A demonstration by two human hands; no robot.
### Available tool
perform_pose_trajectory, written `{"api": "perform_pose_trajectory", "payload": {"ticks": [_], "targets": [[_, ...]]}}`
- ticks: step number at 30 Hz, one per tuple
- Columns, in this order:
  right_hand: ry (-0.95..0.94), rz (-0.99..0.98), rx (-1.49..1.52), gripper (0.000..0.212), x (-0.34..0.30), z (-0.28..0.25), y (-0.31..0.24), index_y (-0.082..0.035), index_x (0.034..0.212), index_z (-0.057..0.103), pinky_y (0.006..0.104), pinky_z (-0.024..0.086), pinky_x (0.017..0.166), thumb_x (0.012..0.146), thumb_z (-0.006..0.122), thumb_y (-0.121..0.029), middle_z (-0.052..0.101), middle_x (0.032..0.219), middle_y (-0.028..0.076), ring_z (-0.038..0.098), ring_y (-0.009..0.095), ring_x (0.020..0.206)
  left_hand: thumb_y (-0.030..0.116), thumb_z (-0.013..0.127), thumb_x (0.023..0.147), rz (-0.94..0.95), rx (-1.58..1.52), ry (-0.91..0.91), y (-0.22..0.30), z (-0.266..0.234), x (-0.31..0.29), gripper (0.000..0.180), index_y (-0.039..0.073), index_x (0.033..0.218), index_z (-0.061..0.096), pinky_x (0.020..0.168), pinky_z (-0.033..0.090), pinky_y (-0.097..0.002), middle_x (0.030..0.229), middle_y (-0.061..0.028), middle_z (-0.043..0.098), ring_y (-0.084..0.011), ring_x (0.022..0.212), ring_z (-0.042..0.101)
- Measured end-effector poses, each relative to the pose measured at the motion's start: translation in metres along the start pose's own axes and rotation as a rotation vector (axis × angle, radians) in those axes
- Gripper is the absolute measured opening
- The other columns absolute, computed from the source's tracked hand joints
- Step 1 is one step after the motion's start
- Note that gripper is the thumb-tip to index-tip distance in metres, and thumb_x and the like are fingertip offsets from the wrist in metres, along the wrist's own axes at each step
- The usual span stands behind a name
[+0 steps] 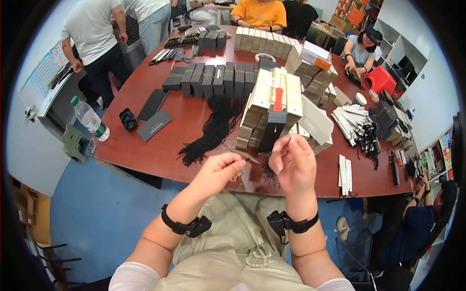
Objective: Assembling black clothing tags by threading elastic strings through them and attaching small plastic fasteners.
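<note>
Pinching a thin, flat, dark strip [245,156] by its near-left end, the person's left hand [221,169] has thumb and forefinger closed on it, the other fingers curled under; the strip hangs in the air just above the near edge of the reddish-brown wooden table [194,131], between the two hands. Its long axis runs from near-left to far-right, almost level, and its free tip points right toward the right hand [293,162]. That hand is raised with its fingers loosely bent and bunched at the tips; whether they grip something fine, perhaps a thread, cannot be told from this view. To do the step well, it seems wise to keep the left pinch firm and close to the end so the strip does not twist, to hold the tip steady and level, and to bring the right fingertips to it slowly, the wrists staying close together over the lap. Just beyond the hands lie a bundle of black cords [213,128] and, to its right, a stack of cream cardboard boxes [272,104]; farther off stands a row of black boxes [213,77].
</note>
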State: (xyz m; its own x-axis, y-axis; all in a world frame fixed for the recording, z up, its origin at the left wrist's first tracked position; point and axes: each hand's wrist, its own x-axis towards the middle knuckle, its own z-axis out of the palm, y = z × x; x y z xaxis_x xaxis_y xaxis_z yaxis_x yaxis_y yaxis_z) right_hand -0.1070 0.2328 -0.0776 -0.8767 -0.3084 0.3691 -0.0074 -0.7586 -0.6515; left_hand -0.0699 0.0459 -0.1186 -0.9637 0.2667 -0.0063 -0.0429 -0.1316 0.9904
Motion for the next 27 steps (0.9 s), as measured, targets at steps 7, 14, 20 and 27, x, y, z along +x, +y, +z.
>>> {"api": "perform_pose_trajectory", "payload": {"ticks": [7,14,20,27], "targets": [[-0.090,-0.028,0.164,0.032,-0.023,-0.036,0.009,-0.004,0.124,0.052,0.0292,0.043,0.050,0.093,0.047,-0.007,0.065,0.082,0.016,0.053,0.019,0.052,0.002,0.067,0.081,0.192,-0.224,0.193,-0.004,-0.001,0.001,0.010,0.001,0.089,0.060,0.059,0.046,-0.0210,0.078,-0.0052,0.064,-0.0091,0.066,0.057],[0.058,0.039,-0.076,0.038,-0.037,-0.025,0.010,-0.004,0.125,0.051,0.0280,0.047,0.049,0.088,0.057,-0.010,0.066,0.093,0.017,0.059,0.017,0.058,-0.004,0.056,0.084,0.395,0.118,0.122,0.008,0.011,-0.008,0.017,0.000,0.100,0.061,0.063,0.048,-0.0228,0.082,-0.0062,0.064,-0.0110,0.070,0.060],[0.078,0.338,-0.419,0.034,-0.038,0.014,0.001,0.004,0.117,0.055,0.0229,0.052,0.063,0.083,0.057,0.004,0.063,0.104,0.014,0.063,0.012,0.076,-0.001,0.055,0.084,0.433,0.453,0.089,0.034,0.022,-0.019,0.014,-0.001,0.097,0.060,0.062,0.049,-0.0250,0.084,-0.0083,0.064,-0.0125,0.073,0.062],[0.118,0.350,-0.595,0.015,-0.040,0.010,0.007,0.003,0.100,0.061,0.0214,0.050,0.061,0.087,0.057,-0.001,0.063,0.080,0.004,0.060,0.008,0.069,0.006,0.067,0.078,0.395,0.500,0.255,0.043,0.025,-0.018,0.021,-0.002,0.096,0.061,0.069,0.050,-0.0266,0.087,-0.0104,0.066,-0.0166,0.079,0.065]]}}
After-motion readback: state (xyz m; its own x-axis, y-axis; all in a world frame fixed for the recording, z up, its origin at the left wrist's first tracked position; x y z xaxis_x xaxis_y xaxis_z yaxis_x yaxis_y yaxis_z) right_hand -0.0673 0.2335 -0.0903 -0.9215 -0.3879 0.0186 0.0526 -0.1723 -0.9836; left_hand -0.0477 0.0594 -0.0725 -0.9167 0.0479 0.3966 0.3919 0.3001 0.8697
